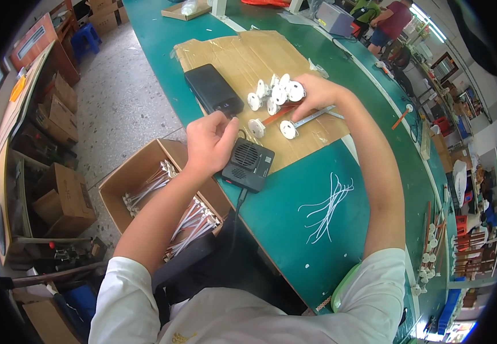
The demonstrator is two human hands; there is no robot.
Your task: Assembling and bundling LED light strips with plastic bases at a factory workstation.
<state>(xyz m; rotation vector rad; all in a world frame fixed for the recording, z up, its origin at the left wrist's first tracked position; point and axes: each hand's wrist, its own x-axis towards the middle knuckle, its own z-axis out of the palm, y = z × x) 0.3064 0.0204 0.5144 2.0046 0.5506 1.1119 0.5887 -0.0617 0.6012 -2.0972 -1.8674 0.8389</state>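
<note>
While creased brown cardboard (pixel 243 54) lies beneath, the right hand (pixel 319 93) grips slim strips (pixel 277 116) capped with round white discs (pixel 288 130); the left hand (pixel 208 142) curls, its hold unclear.

So the bench top (pixel 286 221) is a deep green, with a plain tan cardboard sheet (pixel 225 51) on it. The discs (pixel 288 130) are white with little dark marks, one strip (pixel 275 117) is orange-red and another strip (pixel 315 116) pale silvery. Ties (pixel 330 206) are all white. Power bank (pixel 209 83) is black, the grilled box (pixel 245 157) dark grey, stool (pixel 85 39) bright blue, floor (pixel 128 74) speckled grey. Shirt's (pixel 125 292) off-white.
</note>
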